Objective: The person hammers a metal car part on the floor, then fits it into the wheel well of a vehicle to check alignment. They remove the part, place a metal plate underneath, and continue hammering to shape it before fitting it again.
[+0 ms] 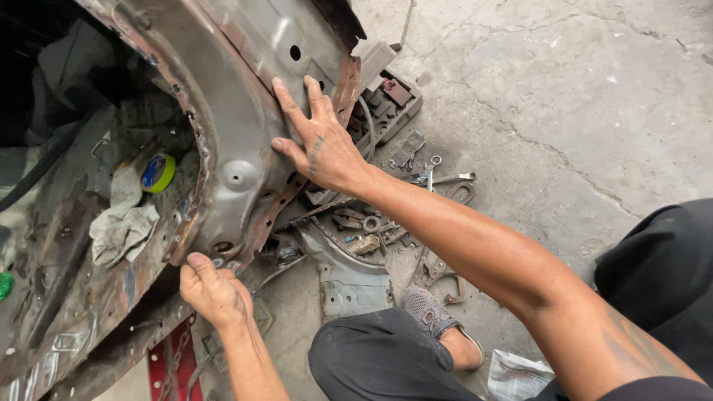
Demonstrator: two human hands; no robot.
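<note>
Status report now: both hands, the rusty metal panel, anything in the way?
Right hand flat on rusty metal panel. Left hand pinching panel's lower edge. Tape roll and rag inside the body; scrap parts and wrenches on floor.

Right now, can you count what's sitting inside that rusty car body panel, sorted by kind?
Tape rolls, yellow-green with a blue core: 1
Grey rags: 1
Green round objects at the left edge, partly cut off: 1
Total: 3

The left hand grips the rusted panel's lower edge; the right hand presses flat on it.
</note>
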